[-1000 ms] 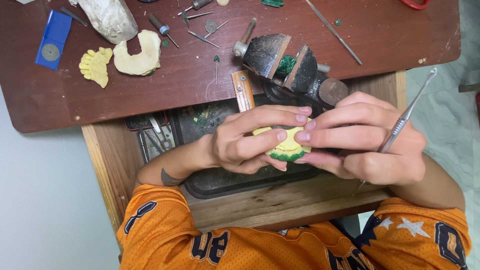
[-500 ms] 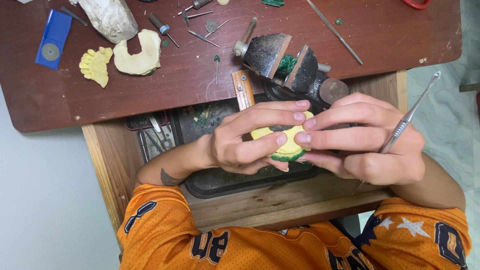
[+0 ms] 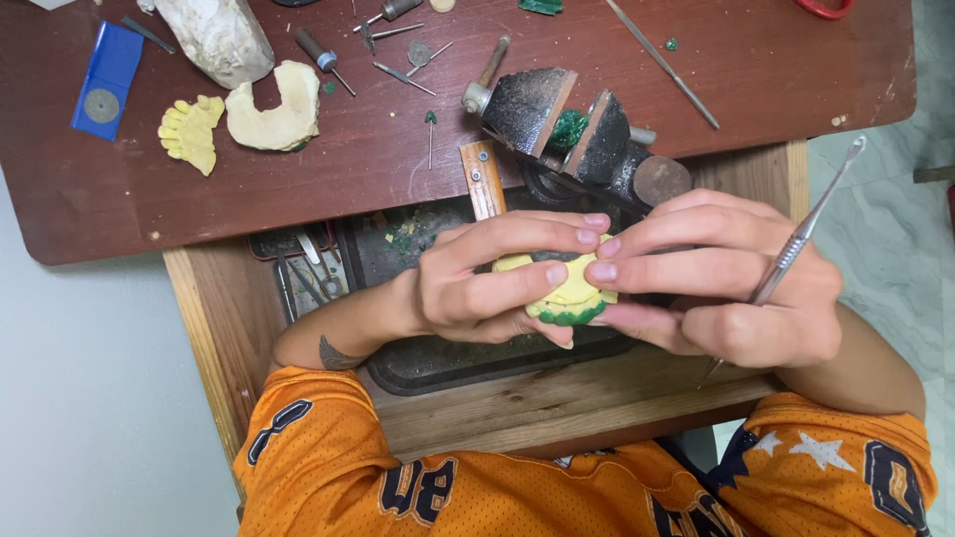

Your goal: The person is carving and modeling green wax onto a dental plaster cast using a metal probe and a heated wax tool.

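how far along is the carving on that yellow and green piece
Done: the yellow-green piece already has a shaped, scalloped outline. In hand: the left hand and right hand pinch it together, with the metal carving tool tucked idle in the right. Left: surface detail is hidden under the fingers, so I cannot judge it.

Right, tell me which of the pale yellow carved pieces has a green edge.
The small piece held between both hands, left hand and right hand, has a green lower rim. The toothed piece and the curved piece on the table are plain.
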